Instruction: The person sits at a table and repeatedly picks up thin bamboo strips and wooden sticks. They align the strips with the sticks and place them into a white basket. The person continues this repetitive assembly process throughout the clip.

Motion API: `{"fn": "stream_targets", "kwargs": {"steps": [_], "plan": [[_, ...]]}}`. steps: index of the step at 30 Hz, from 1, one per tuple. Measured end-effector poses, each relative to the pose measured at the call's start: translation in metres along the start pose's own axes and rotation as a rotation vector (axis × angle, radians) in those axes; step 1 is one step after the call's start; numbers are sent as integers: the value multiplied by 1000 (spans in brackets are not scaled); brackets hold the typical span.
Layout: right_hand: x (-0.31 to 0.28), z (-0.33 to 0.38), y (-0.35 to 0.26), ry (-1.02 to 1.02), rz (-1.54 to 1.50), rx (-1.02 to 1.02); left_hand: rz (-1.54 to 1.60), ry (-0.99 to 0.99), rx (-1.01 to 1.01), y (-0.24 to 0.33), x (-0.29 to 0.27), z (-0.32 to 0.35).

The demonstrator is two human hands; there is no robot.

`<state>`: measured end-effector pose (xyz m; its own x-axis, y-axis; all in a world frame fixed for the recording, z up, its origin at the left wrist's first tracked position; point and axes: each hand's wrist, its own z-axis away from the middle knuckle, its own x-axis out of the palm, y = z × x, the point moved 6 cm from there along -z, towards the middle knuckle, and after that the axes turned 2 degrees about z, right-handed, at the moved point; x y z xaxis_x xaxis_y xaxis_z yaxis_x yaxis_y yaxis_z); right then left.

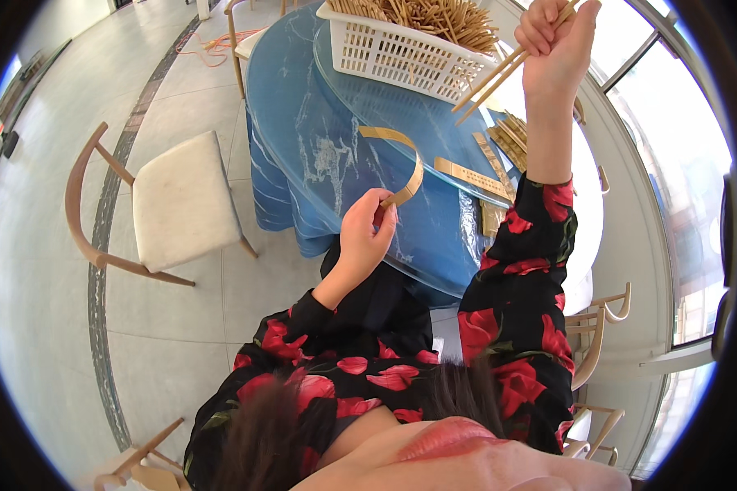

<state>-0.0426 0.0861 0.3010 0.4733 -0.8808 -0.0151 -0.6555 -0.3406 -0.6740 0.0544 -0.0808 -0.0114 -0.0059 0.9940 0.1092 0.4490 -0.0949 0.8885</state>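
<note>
My left hand [362, 237] pinches one end of a gold paper band [419, 168], which curls up and over above the near part of the blue marbled table [332, 155]. Raised at the upper right, my right hand [553, 45] is closed round a pair of light wooden chopsticks [491, 84]; their ends point down and to the left, toward the basket's right corner. A white slotted plastic basket [401, 59] at the back holds a heap of loose chopsticks [430, 20]. Below the right hand, flat gold bands [471, 176] lie on the table.
Chopsticks [509, 139] with gold wrapping lie at the table's right, partly behind my right arm. A clear plastic packet [469, 214] is near the bands. To the left stands a wooden chair [180, 200] with a pale seat. An orange cord [213, 45] lies on the floor behind.
</note>
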Motion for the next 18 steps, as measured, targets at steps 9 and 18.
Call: {"fn": "stream_targets", "kwargs": {"steps": [9, 18], "plan": [[-28, 120, 71, 446, 14, 354, 259, 89, -116, -4, -18, -11], [41, 164, 65, 339, 134, 407, 427, 74, -88, 61, -34, -20]]}}
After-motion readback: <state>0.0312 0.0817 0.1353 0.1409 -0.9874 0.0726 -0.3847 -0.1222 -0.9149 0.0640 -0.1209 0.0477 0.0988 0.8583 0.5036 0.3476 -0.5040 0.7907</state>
